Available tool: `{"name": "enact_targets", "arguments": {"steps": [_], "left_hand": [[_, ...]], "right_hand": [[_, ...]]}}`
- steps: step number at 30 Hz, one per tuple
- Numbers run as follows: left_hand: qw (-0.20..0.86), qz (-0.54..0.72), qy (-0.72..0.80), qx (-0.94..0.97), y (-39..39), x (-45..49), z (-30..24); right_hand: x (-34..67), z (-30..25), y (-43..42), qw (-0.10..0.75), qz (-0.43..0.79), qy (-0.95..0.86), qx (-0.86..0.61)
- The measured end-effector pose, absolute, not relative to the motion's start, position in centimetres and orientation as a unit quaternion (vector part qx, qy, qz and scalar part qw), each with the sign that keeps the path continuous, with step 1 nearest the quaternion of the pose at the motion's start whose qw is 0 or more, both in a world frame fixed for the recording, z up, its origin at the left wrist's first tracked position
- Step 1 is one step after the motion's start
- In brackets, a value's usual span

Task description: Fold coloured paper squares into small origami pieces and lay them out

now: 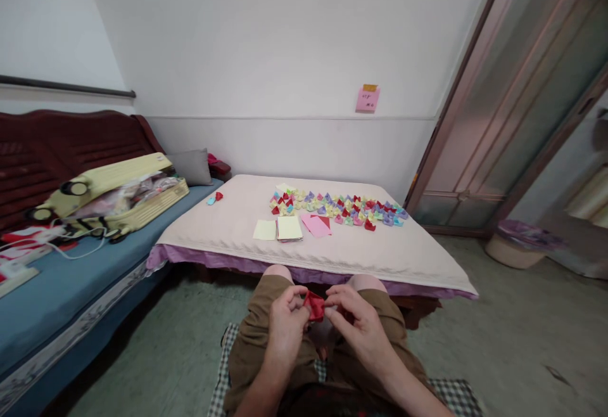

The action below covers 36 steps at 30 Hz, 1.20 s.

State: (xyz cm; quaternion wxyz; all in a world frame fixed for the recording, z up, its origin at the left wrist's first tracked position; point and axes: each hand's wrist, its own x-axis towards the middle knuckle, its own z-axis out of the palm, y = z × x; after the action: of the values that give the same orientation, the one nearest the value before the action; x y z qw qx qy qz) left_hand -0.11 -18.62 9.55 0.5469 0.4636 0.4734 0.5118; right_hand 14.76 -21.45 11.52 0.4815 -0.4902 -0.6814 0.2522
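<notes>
A small piece of folded red paper (pixel 314 306) is held up over my lap, between both hands. My left hand (pixel 286 322) pinches its left side with thumb and fingers. At its right edge, the thumb and fingertips of my right hand (pixel 354 315) close on the paper. On the cloth-covered table ahead lie a stack of pale yellow paper squares (pixel 289 227), a single yellow sheet (pixel 265 230) and pink sheets (pixel 317 225) over red ones. Behind them spreads a long cluster of small folded paper pieces (pixel 332 205) in many colours.
A red and a blue folded piece (pixel 218 196) lie apart at the table's left. An open yellow suitcase (pixel 118 186) rests on the blue-covered bench (pixel 128 239) at left. A pink note (pixel 367 99) hangs on the wall. A lined bin (pixel 515 249) stands right, near the door.
</notes>
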Motion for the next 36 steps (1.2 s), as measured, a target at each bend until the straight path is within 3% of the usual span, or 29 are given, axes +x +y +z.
{"name": "enact_targets", "arguments": {"steps": [8, 11, 15, 20, 32, 36], "left_hand": [[0.466, 0.524, 0.504, 0.504, -19.4, 0.0, 9.4], [0.429, 0.507, 0.52, 0.538, -19.5, 0.1, 9.5], [0.458, 0.486, 0.505, 0.547, -18.9, -0.1, 9.3], [0.38, 0.462, 0.569, 0.564, -15.2, -2.0, 7.1], [0.053, 0.167, 0.63, 0.756, -4.1, -1.1, -0.1], [0.037, 0.091, 0.635, 0.766, -2.7, -0.4, -2.2]], "right_hand": [[12.6, 11.9, -21.5, 0.344, 0.032, -0.75, -0.564], [12.3, 11.5, -21.0, 0.31, 0.009, -0.76, -0.571], [13.1, 11.8, -19.8, 0.281, -0.004, -0.748, -0.601], [17.9, 12.6, -15.1, 0.25, -0.021, -0.689, -0.68], [37.3, 11.3, -1.3, 0.137, 0.013, -0.519, -0.844], [41.8, 10.4, 3.1, 0.103, 0.029, -0.477, -0.872]]}}
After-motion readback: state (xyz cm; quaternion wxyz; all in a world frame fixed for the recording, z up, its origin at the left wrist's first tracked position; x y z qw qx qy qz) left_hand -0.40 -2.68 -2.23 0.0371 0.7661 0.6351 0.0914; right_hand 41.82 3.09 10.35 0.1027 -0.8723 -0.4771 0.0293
